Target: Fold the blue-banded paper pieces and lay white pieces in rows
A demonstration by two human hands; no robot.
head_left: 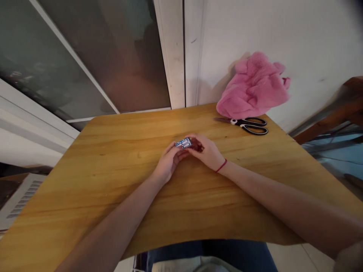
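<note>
Pale cloth (193,265) and dark blue clothing (238,255) show at the bottom centre, nearest the camera. At the lower left edge stands a white slotted object (21,202). Further right, the left hand (168,162) grasps one end of a small white-and-blue item (185,142) at mid-frame, over the wooden table (113,162). The item's other end is pinched by the right hand (209,153), whose wrist wears a red cord (221,166). Black-handled scissors (242,123) lie at the upper right, just below a pink plush bundle (255,90).

Single head-worn view, facing forward and down onto wooden table (187,204).
</note>
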